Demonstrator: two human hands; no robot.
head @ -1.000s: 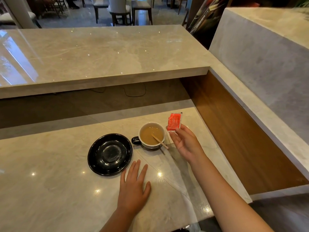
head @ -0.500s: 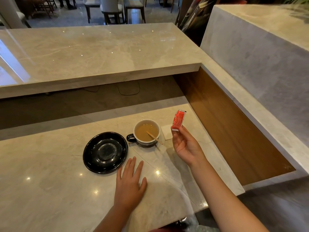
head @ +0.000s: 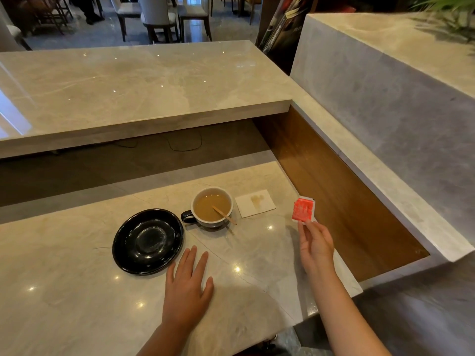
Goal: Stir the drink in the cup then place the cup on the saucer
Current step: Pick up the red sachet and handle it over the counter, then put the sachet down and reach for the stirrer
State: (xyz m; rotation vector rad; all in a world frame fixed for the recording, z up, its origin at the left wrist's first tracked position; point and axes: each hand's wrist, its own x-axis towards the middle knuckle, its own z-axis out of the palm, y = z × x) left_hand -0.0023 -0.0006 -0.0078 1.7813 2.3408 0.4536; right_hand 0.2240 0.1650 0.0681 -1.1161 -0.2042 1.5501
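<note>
A cup [head: 212, 222] with a black handle stands on the marble counter, filled with light brown drink [head: 208, 206]. A wooden stirrer [head: 224, 215] leans in it, sticking out over the rim to the lower right. The black saucer [head: 148, 241] lies bare just left of the cup. My left hand [head: 189, 286] rests flat on the counter, fingers apart, in front of the saucer and cup. My right hand [head: 316, 244] is raised to the right of the cup and pinches a red sachet [head: 303, 210] by its lower edge.
A white napkin [head: 255, 206] with a brown stain lies right of the cup. A raised marble ledge [head: 144, 98] runs behind the counter, and a wooden side panel [head: 331, 191] drops off at the right. Chairs stand far behind.
My right hand has carried the red sachet away from the cup, to the right and a little toward me. The left hand, cup and saucer have stayed put.
</note>
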